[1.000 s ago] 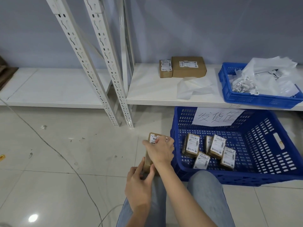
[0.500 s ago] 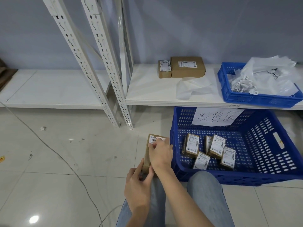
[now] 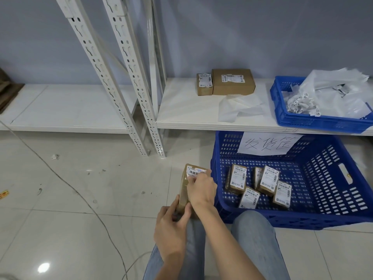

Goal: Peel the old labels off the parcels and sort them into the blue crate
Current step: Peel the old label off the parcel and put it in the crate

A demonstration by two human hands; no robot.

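While the left hand [image 3: 171, 225] grips the near end of a brown cardboard parcel [image 3: 186, 190], fingers and thumb curled around its lower edges to brace it upright on the person's knee, the right hand [image 3: 201, 188] reaches over its top face with the fingertips [image 3: 191, 179] curled onto the white barcode label [image 3: 194, 172]; they appear to be pinching or picking at the label's lower edge, though the exact contact is hidden under the hand. Holding the parcel steady from below likely gives the upper hand something firm to pull against. At three o'clock from the hands, just beside them on the tiled floor, sits the large blue crate [image 3: 323, 217], marked with a handwritten paper sign [image 3: 268, 144] on its far wall; inside lie several small sorted parcels [image 3: 260, 184], labels facing up, close enough to drop the next one in without reaching. At twelve o'clock, on the low white shelf [image 3: 181, 110], two more boxes [image 3: 226, 82] wait side by side, probably still to be done. At two o'clock a smaller blue tray [image 3: 302, 122] on the same shelf holds a heap of white backing paper and label scraps [image 3: 331, 93], seemingly the waste pile.
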